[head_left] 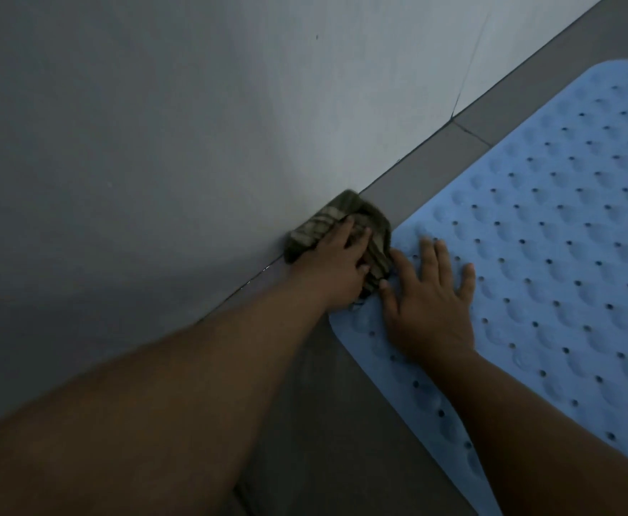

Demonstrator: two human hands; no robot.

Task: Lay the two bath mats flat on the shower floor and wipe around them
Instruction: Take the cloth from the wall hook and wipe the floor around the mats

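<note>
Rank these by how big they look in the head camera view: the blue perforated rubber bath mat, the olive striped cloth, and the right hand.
1. Blue perforated rubber bath mat, by far the largest, though cut off by the frame.
2. Right hand, flat on the mat.
3. Olive striped cloth, partly hidden under the left hand, so ranks two and three are unsure.

**Blue mat, olive cloth, grey tile**

The bath mat (550, 255) is pale blue, patterned all over with rows of small dark holes and raised round bumps. The cloth (316, 227) is olive-green with lighter tan stripes. The wall (156, 124) is plain light grey; the floor (416, 180) is darker grey with thin dark grout lines.
</note>
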